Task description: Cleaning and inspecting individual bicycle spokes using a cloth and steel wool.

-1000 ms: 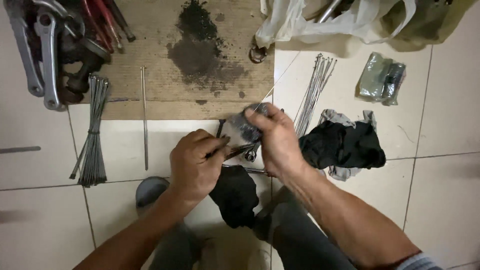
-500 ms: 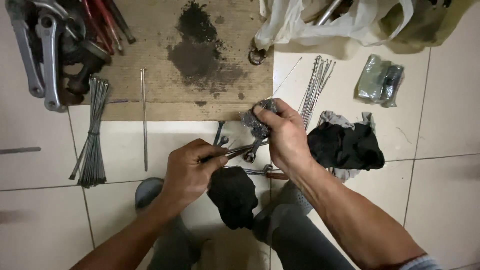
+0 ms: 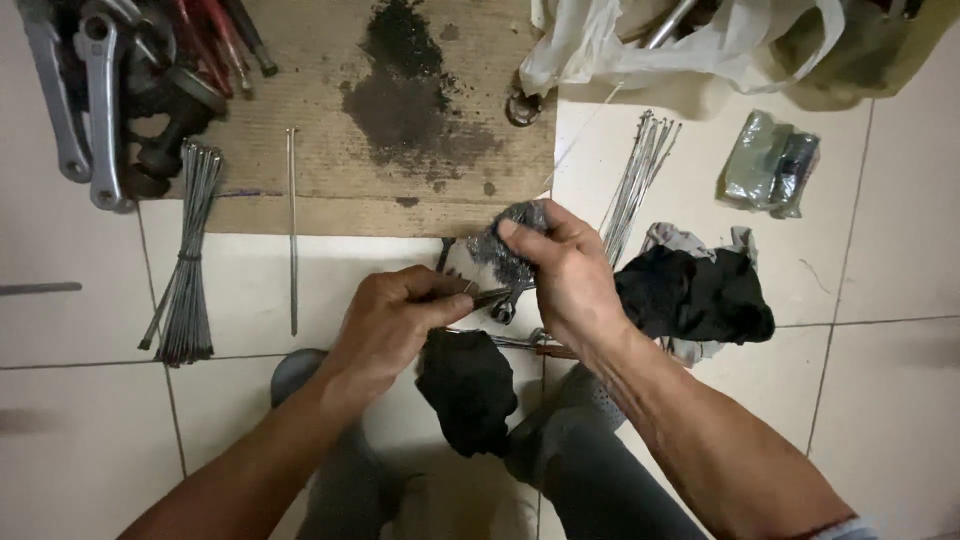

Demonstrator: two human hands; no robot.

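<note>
My left hand (image 3: 395, 320) pinches one end of a thin metal spoke (image 3: 492, 295) just above the tiled floor. My right hand (image 3: 565, 275) is closed on a grey wad of steel wool (image 3: 500, 245) wrapped around the spoke's other end. A small wrench (image 3: 508, 310) lies on the tile under my hands. A black rag (image 3: 465, 385) hangs below my left hand, between my knees.
A bundle of spokes (image 3: 190, 255) and one loose spoke (image 3: 292, 230) lie at left. More spokes (image 3: 635, 180) fan out at right beside a dark cloth (image 3: 700, 295). A stained cardboard sheet (image 3: 400, 120), crank arms (image 3: 90, 100), a plastic bag (image 3: 680, 40) and a small packet (image 3: 770, 160) sit beyond.
My right hand has drawn the steel wool away from the left hand, along the spoke toward the far right. The left hand stayed gripping its end.
</note>
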